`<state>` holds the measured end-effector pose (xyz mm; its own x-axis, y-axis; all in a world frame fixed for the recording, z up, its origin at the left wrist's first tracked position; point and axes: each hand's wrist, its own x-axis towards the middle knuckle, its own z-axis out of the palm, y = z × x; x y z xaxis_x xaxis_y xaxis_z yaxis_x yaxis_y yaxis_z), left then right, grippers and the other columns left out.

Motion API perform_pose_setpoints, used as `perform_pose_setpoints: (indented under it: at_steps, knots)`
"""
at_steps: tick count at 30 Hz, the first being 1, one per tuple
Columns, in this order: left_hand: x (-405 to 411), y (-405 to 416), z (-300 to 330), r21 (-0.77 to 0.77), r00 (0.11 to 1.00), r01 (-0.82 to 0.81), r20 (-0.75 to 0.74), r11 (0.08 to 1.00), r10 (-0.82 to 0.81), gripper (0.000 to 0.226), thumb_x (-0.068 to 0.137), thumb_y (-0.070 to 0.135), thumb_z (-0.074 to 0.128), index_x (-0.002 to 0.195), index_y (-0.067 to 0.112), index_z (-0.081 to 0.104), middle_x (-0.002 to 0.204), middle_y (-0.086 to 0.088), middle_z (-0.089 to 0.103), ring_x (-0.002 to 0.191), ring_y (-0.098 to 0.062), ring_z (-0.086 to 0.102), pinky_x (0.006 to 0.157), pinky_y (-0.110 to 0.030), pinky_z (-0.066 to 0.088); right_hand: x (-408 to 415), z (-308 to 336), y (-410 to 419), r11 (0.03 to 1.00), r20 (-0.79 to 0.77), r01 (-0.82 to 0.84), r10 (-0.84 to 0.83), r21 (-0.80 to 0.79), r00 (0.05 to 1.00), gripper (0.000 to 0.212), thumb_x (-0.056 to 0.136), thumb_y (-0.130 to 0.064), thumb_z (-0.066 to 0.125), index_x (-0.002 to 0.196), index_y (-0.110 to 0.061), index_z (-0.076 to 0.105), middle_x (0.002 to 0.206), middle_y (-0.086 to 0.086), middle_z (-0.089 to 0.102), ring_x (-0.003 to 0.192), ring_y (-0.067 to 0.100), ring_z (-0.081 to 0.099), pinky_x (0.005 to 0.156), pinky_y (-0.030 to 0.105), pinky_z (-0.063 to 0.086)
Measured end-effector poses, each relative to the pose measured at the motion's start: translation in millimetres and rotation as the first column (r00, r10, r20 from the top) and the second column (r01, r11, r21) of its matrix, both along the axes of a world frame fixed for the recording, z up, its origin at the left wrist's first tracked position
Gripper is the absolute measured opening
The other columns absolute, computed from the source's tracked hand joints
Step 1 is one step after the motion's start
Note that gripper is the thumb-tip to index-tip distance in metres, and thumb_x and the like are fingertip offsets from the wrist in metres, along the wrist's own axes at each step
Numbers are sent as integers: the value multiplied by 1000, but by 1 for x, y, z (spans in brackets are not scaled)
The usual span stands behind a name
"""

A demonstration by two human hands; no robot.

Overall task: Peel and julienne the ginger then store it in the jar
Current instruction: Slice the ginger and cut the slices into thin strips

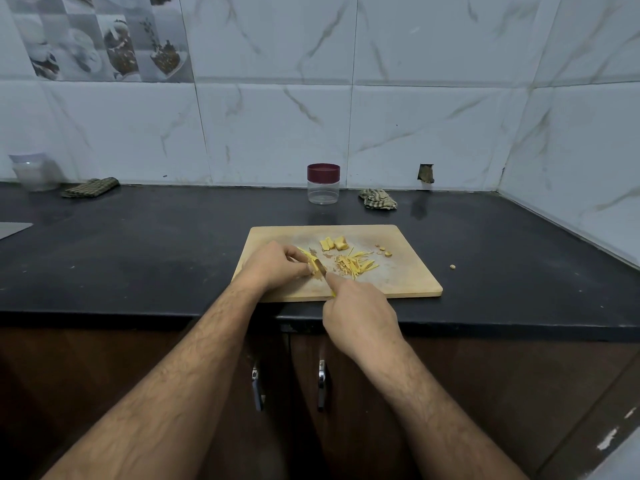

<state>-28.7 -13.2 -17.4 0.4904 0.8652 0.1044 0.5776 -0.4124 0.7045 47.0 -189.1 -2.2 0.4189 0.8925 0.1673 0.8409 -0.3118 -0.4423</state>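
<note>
Fingers of the left hand curl down to pin a peeled yellow ginger slab on the pale wooden chopping board, knuckles guiding the small knife gripped by the right hand; cut strips and chunks lie aside, while the maroon-lidded clear plastic jar waits closed on the black tabletop.
</note>
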Motion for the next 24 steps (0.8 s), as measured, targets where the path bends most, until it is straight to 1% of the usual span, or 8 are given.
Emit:
perform_pose_setpoints:
  at_steps: [1, 4, 7, 11, 13, 17, 20, 24]
  knots:
    - [0, 0, 2, -17, 1000, 7, 12, 1000, -7, 1, 80, 27, 76, 80, 26, 76, 90, 6, 74, 93, -15, 67, 92, -38, 54, 0, 0, 1, 1000, 1, 0, 0, 3, 1000, 53, 97, -15, 42, 149, -28, 39, 125, 4, 61, 112, 25, 55, 83, 35, 48]
    - [0, 2, 5, -41, 1000, -10, 7, 999, 11, 14, 82, 18, 69, 69, 20, 72, 88, 13, 73, 95, -15, 67, 90, -37, 55, 0, 1, 6, 1000, 1, 8, -8, 9, 1000, 55, 95, -13, 42, 148, -27, 40, 126, 4, 62, 114, 26, 55, 86, 36, 49]
    - [4, 5, 7, -48, 998, -63, -23, 997, 62, 16, 77, 18, 67, 61, 18, 71, 83, 6, 75, 93, -18, 68, 87, -42, 57, -2, 0, 12, 1000, 0, 6, -6, 7, 1000, 58, 93, -10, 41, 148, -27, 40, 125, 5, 62, 112, 27, 55, 84, 36, 50]
    - [9, 6, 12, -44, 989, -118, -91, 992, 114, 11, 75, 25, 72, 68, 18, 68, 78, 1, 71, 82, -20, 66, 82, -39, 56, -3, -2, 18, 1000, 20, 3, -3, 8, 1000, 52, 92, -9, 41, 142, -24, 44, 120, 6, 63, 108, 28, 55, 78, 36, 46]
    - [10, 5, 13, -52, 988, -123, -101, 991, 117, 12, 73, 28, 72, 67, 21, 64, 73, 3, 65, 76, -19, 61, 75, -35, 52, -3, -5, 19, 1000, 31, 2, -3, 12, 1000, 52, 91, -7, 40, 140, -23, 46, 115, 7, 63, 106, 29, 56, 75, 35, 45]
    - [10, 6, 16, -75, 983, -145, -121, 987, 135, 17, 72, 29, 75, 64, 21, 63, 74, 3, 66, 79, -18, 62, 79, -35, 54, -3, -6, 20, 1000, 41, 0, -1, 19, 999, 53, 91, -7, 41, 141, -23, 45, 113, 6, 64, 104, 28, 56, 74, 36, 45]
    - [11, 7, 17, -94, 984, -143, -120, 985, 132, 20, 73, 29, 76, 63, 20, 62, 73, 2, 66, 77, -18, 61, 73, -32, 51, -3, -6, 20, 1000, 44, -5, 4, 28, 999, 51, 92, -8, 41, 141, -23, 44, 115, 5, 63, 105, 27, 56, 78, 36, 47]
    - [12, 7, 17, -96, 984, -145, -118, 985, 133, 23, 75, 31, 79, 62, 19, 63, 76, -1, 68, 81, -21, 64, 75, -33, 52, -4, -8, 21, 1000, 42, -12, 11, 27, 999, 50, 93, -10, 41, 142, -23, 44, 114, 6, 63, 105, 28, 57, 77, 36, 47]
